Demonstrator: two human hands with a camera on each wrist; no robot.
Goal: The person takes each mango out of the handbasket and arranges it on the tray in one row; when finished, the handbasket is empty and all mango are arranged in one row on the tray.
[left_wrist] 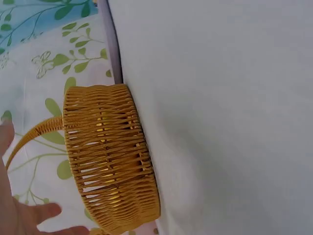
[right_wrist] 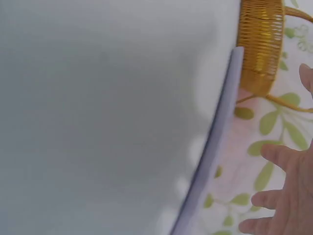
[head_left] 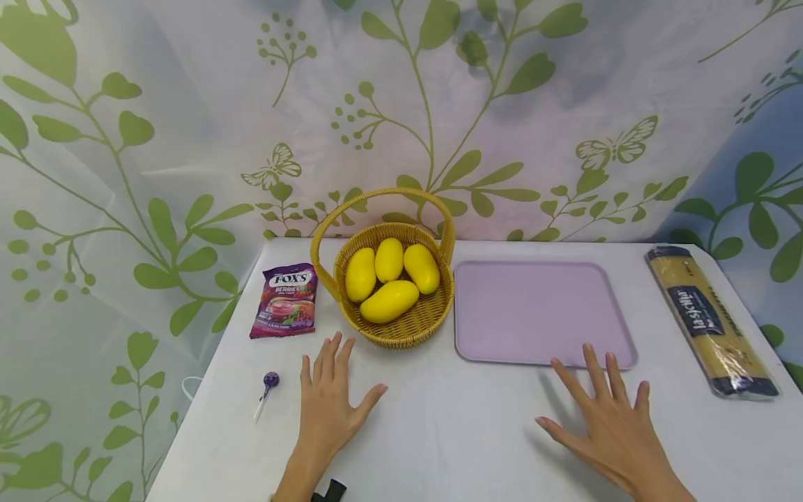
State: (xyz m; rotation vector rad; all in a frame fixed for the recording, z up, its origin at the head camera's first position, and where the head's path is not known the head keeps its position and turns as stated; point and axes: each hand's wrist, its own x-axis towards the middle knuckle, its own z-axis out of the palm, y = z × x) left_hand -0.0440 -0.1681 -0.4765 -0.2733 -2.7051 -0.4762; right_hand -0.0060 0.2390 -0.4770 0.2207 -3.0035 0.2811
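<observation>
My left hand [head_left: 329,401] is spread over the white table, its fingertips just in front of a yellow wicker basket [head_left: 401,341] with a tall hoop handle. Several yellow mangoes [head_left: 390,301] lie inside the basket. To the left of that hand is a lollipop [head_left: 271,380] with a purple wrapper, and beyond it a purple bag of Fox's Berries candy [head_left: 287,301]. My right hand [head_left: 611,429] is also spread, with its fingertips near the front edge of a lilac tray [head_left: 539,314]. Both hands hold nothing. The left wrist view shows the basket's woven side [left_wrist: 112,156] close up.
A long clear pack of spaghetti [head_left: 712,321] with dark blue ends lies at the table's right side. Behind the table hangs a pale curtain [head_left: 502,139] printed with green leaves and butterflies. A small black object [head_left: 332,490] shows beside the left wrist.
</observation>
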